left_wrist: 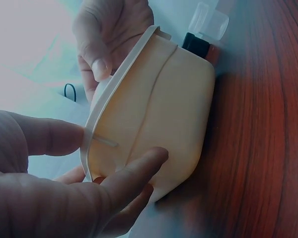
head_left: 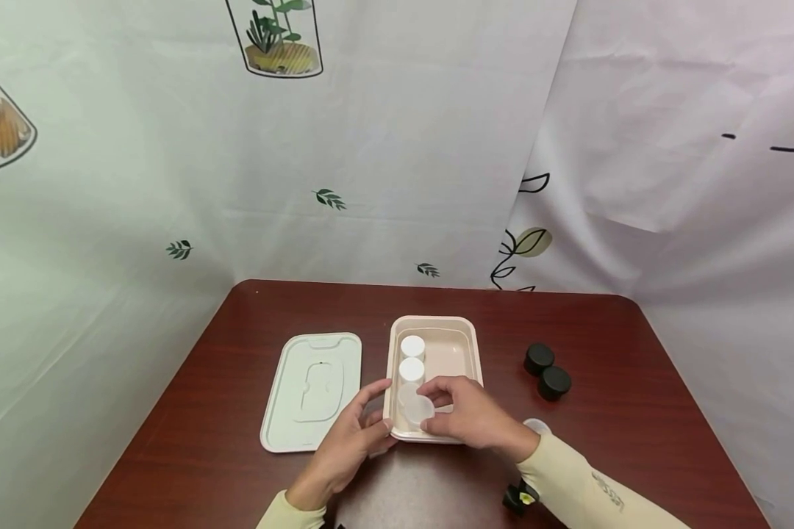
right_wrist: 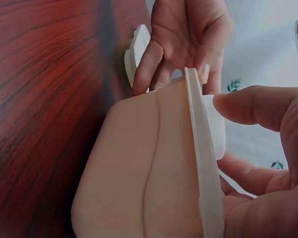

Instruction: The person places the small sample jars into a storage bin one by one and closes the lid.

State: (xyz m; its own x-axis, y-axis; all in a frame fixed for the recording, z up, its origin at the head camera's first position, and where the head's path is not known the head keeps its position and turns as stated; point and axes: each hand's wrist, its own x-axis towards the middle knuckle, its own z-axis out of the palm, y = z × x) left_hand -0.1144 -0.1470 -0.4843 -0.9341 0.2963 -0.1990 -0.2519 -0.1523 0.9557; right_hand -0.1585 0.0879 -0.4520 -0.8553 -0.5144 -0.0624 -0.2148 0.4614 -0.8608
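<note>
A beige plastic box [head_left: 469, 349] stands on the table. My left hand [head_left: 353, 439] holds its near left corner, thumb at the rim and fingers along the outer wall. Over the near end of the box, my right hand [head_left: 465, 413] pinches a small round container with a translucent top [head_left: 418, 411]. Its ribbed white side [right_wrist: 217, 130] shows between thumb and finger in the right wrist view. Two white-topped containers, a far one [head_left: 412, 346] and a middle one [head_left: 412, 369], stand in a row along the left inside wall. Another translucent round piece [head_left: 406, 392] shows behind the held one.
A pale green lid [head_left: 312, 392] lies left of the box. Two black round containers, one [head_left: 539, 358] behind the other [head_left: 554, 383], stand at the right. A clear container [head_left: 537, 425] is partly hidden behind my right wrist. Printed cloth [head_left: 397, 147] hangs behind the table.
</note>
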